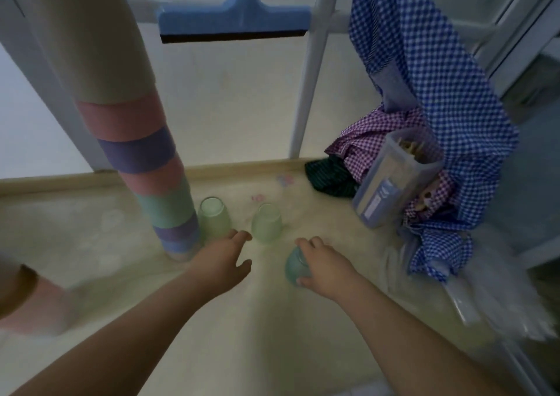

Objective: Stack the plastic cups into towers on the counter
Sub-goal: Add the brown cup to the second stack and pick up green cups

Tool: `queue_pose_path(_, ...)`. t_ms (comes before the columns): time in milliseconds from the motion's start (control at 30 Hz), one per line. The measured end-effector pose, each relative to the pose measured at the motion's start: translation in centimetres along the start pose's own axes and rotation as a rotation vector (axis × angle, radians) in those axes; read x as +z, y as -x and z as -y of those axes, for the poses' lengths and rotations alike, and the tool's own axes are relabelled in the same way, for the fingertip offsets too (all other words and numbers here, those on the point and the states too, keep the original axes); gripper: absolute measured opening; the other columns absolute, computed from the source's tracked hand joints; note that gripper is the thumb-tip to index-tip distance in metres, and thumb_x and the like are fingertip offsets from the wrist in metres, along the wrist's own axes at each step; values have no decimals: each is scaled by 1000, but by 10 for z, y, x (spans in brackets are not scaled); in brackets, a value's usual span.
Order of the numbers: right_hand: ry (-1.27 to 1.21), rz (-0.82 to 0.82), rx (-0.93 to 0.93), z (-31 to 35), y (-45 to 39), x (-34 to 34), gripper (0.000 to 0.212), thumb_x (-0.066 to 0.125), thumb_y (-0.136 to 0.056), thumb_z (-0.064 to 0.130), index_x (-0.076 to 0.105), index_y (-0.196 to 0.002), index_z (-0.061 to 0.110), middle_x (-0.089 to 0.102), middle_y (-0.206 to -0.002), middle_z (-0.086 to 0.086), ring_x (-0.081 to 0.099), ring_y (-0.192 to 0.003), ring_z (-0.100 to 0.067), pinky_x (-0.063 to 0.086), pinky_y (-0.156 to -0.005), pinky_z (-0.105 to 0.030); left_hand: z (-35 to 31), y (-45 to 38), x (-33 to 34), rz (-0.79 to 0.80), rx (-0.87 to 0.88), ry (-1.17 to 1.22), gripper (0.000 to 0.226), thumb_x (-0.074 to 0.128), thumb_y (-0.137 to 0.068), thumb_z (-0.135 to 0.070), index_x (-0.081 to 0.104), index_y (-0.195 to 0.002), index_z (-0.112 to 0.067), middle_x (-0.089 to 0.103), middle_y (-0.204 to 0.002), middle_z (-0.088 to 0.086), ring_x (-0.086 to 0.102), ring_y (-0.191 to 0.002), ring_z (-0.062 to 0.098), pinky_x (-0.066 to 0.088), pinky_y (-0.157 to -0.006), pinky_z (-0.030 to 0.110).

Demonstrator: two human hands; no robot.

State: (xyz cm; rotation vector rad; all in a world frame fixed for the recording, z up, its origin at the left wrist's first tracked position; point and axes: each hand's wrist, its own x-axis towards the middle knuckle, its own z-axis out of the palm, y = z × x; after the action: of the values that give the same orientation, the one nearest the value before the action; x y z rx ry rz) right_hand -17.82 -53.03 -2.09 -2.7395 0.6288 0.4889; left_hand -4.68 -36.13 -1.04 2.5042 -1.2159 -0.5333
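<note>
Green-blue cup [293, 267] sitting on the counter [272, 335], right hand [325, 267] curling around it.
Reaching with the left hand [221, 257], fingers loose and apart, holding nothing, between a tall cup tower [145, 159] and two upturned pale green cups [212, 217] [266, 222] just beyond.

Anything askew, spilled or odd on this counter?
The tall cup tower leans away from vertical, though the wide-angle lens may exaggerate it. The checked cloths lie heaped around a tilted clear container. Nothing looks spilled.
</note>
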Motion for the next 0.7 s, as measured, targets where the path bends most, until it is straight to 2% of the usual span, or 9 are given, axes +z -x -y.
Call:
queue_pose_path(133,-25,-10,-27,-5,-4,3,66,69,-79,28,30,-132,18,40,-126,-14,51,-109,-38,49,-88,-44,-4,-16,6,-51,-24,38,51,56,-85,-27,38,-131,-14,46,-136,7,55,-113,29,49,-89,38)
queue_pose_path(267,-53,-35,-38,-11,-1,-8,63,68,-80,27,31,-130,19,39,-127,-12,55,-105,-35,50,-83,-42,-10,-43,0,-142,-3,64,64,62,-82,-27,32,-136,-11,41,-138,13,48,-120,30,44,-96,37)
queue_pose_path(467,-145,-133,-13,-24,14,-30,64,69,-79,30,31,-131,26,40,-128,-7,56,-105,-30,47,-81,-37,-22,-85,8,-65,-21,50,83,68,-77,-32,18,-141,-15,34,-143,15,42,-125,33,40,-100,40)
queue_pose_path(600,-173,-154,1,-28,28,-26,67,69,-78,31,31,-133,28,40,-131,-4,56,-109,-27,47,-85,-38,-20,-97,27,-42,-27,52,84,69,-77,-27,17,-141,-10,34,-140,24,46,-120,41,43,-98,44)
queue_pose_path(700,-185,-151,15,-28,35,-20,69,70,-78,32,29,-134,30,38,-133,-2,54,-111,-26,46,-86,-36,-18,-98,30,-72,-32,69,78,68,-78,-22,21,-139,-11,37,-137,25,49,-115,42,46,-94,44)
